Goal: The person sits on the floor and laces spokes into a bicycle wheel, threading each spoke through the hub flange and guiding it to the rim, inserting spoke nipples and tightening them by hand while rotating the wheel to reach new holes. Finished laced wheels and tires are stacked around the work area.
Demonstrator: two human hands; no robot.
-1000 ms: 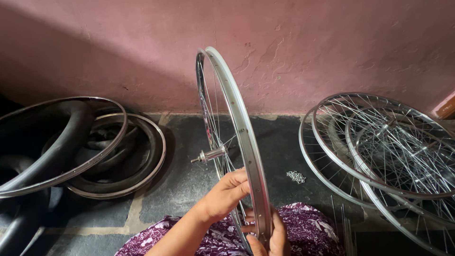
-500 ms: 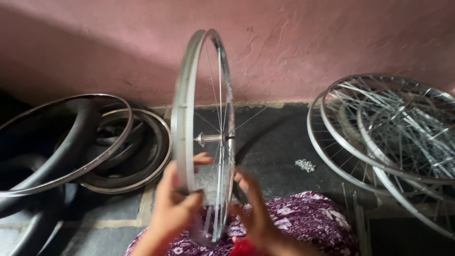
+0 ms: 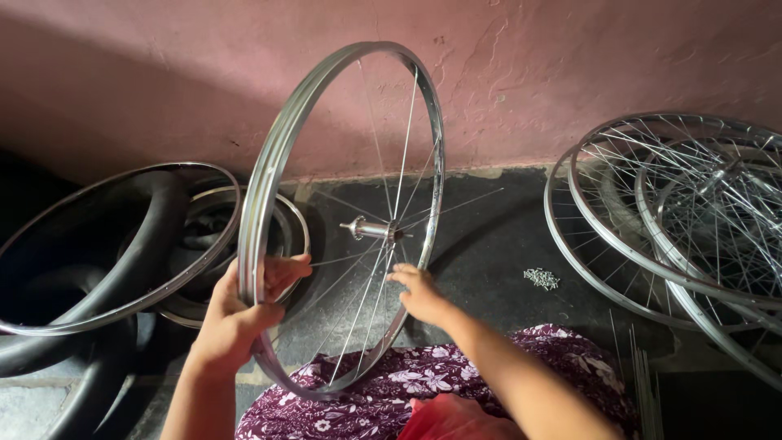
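While it stands upright on the lap, the wheel (image 3: 346,220) — a thin shiny metal hoop with only few fine spokes — turns its axle (image 3: 371,229) toward the left. The left hand (image 3: 240,314) has its fingers curled closed around the rim; the right hand (image 3: 419,293) rests half-open on the spokes, gripping nothing. Black rubber tyres (image 3: 106,269) lie left.

Both hands raised forward, bare forearms reaching up from the lower edge

Left hand (image 3: 236,314) curled shut in a grasp, thumb over the near side, fingers (image 3: 285,267) wrapped behind; right hand (image 3: 422,295) further forward, palm down, fingers loosely bent and spread; both wrists straight, forearms angled inward.
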